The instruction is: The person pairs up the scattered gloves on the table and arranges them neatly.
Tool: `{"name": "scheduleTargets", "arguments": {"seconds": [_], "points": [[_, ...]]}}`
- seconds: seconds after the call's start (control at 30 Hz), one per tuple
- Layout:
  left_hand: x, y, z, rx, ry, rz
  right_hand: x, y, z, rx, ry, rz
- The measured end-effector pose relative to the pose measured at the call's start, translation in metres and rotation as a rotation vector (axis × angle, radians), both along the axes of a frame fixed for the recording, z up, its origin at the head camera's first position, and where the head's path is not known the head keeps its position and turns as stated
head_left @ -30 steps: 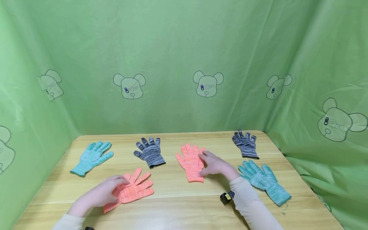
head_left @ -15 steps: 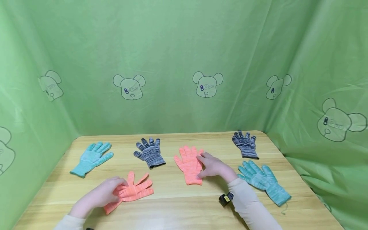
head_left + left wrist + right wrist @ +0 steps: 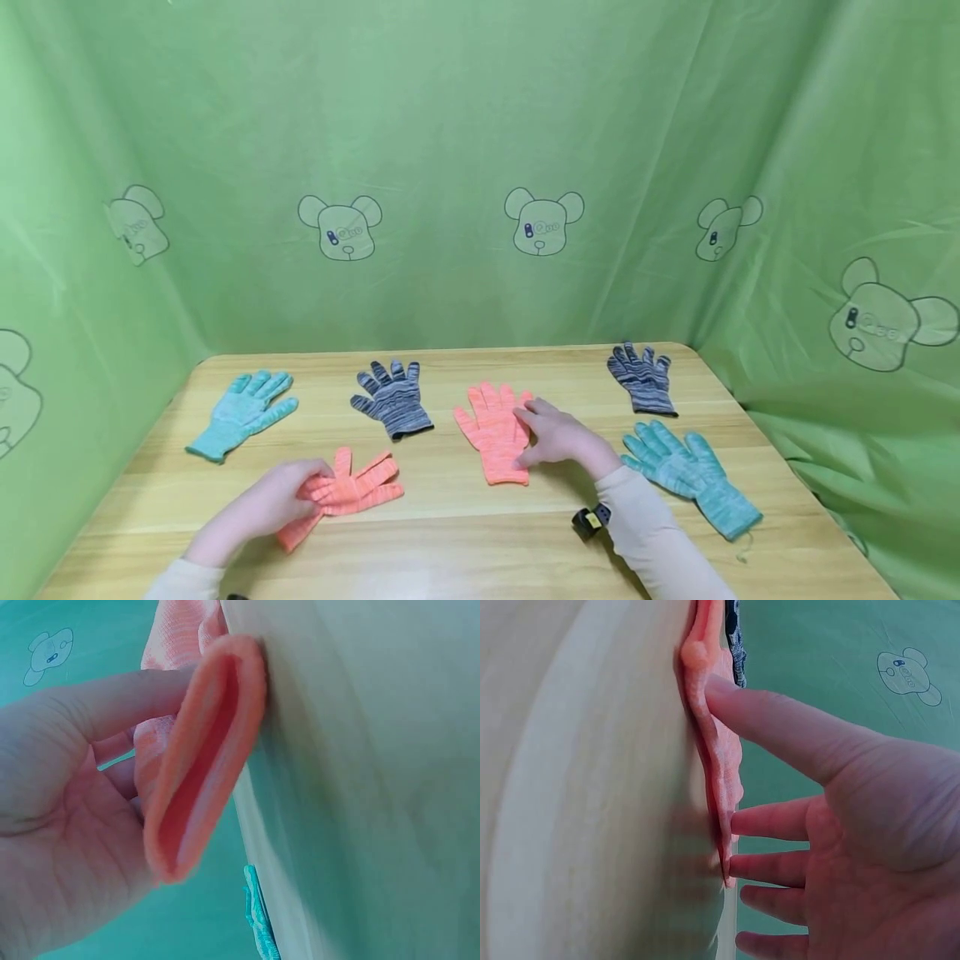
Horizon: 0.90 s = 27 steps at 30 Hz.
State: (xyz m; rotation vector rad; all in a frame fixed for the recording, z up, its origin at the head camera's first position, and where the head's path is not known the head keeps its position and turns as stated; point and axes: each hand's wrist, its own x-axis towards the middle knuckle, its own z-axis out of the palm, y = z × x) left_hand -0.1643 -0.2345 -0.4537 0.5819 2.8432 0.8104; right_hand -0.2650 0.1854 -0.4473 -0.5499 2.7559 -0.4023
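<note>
My left hand (image 3: 277, 502) pinches a coral knit glove (image 3: 358, 490) near its cuff at the front left. In the left wrist view the cuff (image 3: 253, 682) gapes toward the camera, with the hand's fingers behind it. Part of that glove is bunched under the hand. At the middle of the table a second coral glove (image 3: 491, 433) lies flat, fingers pointing away. My right hand (image 3: 558, 435) touches its right side; in the right wrist view the thumb (image 3: 765, 720) and fairly straight fingers rest on the glove's surface.
A teal glove (image 3: 242, 414) lies far left, and another teal glove (image 3: 693, 475) lies beside the right forearm. Two dark grey striped gloves (image 3: 393, 400) lie farther back, one of them at the far right. Green curtains (image 3: 450, 125) surround the wooden table (image 3: 450, 550).
The left coral glove has bunched up in my left hand, its fingers drawing together. The other coral glove slid slightly toward me and left under my right hand, then stopped.
</note>
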Motion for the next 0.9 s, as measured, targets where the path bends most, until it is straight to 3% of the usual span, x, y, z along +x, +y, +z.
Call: {"name": "scheduleTargets", "arguments": {"seconds": [0.9], "points": [[0.001, -0.004, 0.014, 0.086, 0.059, 0.055, -0.003, 0.001, -0.002, 0.001, 0.000, 0.006]]}}
